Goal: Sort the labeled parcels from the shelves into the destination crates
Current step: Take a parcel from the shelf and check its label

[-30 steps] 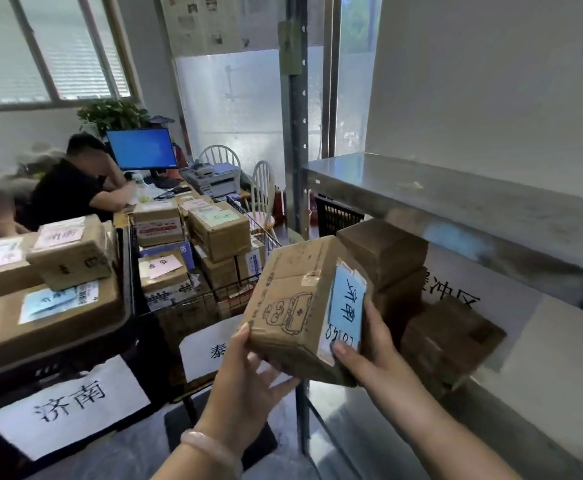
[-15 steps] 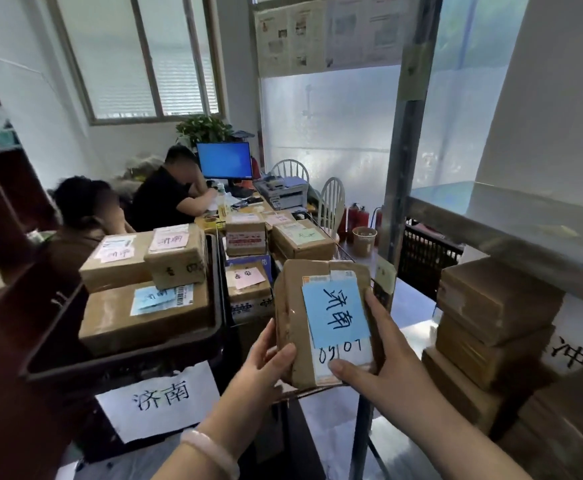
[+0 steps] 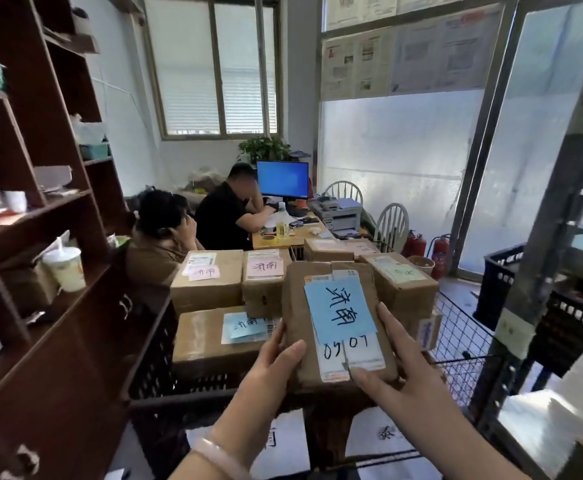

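Observation:
I hold a brown cardboard parcel (image 3: 297,306) with a blue handwritten label (image 3: 338,310) in front of me, label facing up. My left hand (image 3: 276,362) grips its left edge, thumb on top. My right hand (image 3: 397,365) holds the right side, thumb on the white sticker. Just beyond the parcel stands a black plastic crate (image 3: 155,358) holding several labelled boxes (image 3: 207,282). To its right a wire crate (image 3: 463,337) holds more boxes (image 3: 401,282).
A dark wooden bookshelf (image 3: 51,237) fills the left side, with a cup (image 3: 66,268) on it. A metal rack upright (image 3: 539,271) and a black crate (image 3: 505,282) stand at right. Two people sit at a desk (image 3: 283,237) behind the crates.
My view has swung left, away from the metal shelf and toward the crates. The parcel has turned label-up and now hangs over the crates, still held in both hands.

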